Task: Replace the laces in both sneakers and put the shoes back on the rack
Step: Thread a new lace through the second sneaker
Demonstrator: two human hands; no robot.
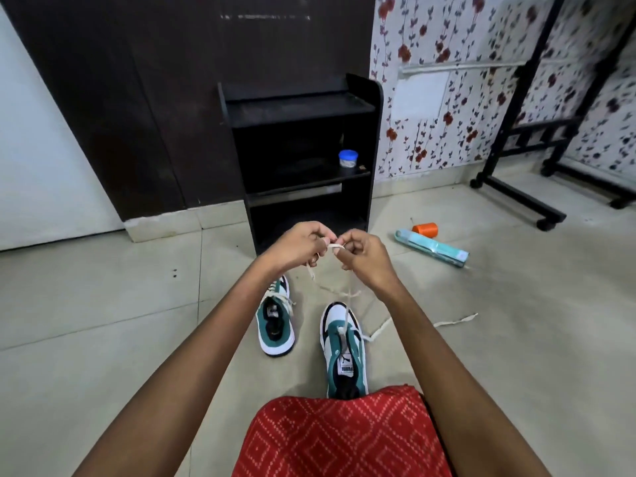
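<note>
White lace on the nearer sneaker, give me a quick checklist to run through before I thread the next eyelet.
1. Grip: left hand and right hand both pinch the white lace: ok.
2. Anchor: the lace runs down into the front eyelets of the nearer sneaker: ok.
3. Upper eyelets of that sneaker threaded: not ok, none yet.
4. Ends even: cannot tell; a lace tail trails on the tiles.
5. Farther sneaker fully laced: cannot tell, the left arm hides its toe.
6. Shoe rack has room: cannot tell; a blue-lidded jar sits on the middle shelf, and the bottom shelf is dark.
</note>
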